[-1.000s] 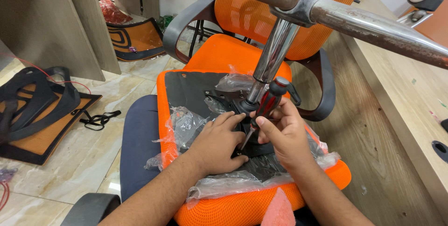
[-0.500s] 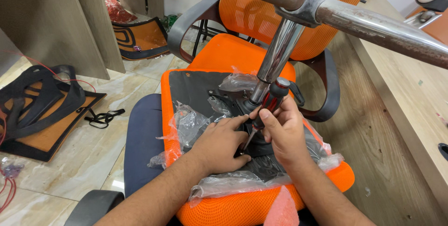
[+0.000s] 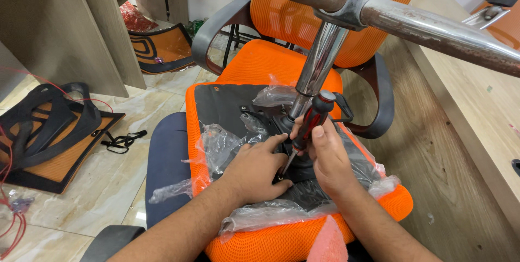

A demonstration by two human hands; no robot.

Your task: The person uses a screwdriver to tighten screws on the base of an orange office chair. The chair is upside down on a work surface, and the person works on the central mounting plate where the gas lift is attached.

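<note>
Right hand [image 3: 327,159] clamped on red-and-black screwdriver [image 3: 306,126], tip down at 7 o'clock, hidden behind left hand [image 3: 260,170]. Left hand flat on black underside of upturned orange seat [image 3: 303,235], fingers loosely spread. Screw itself unseen. Chrome column [image 3: 319,67] at 12 o'clock.

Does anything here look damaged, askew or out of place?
Yes. The chrome base legs show brown rust patches along the metal. Torn clear plastic wrap hangs loose over the upturned orange seat. The right hand holds a screwdriver at the black underside plate; the left hand steadies its tip.
</note>
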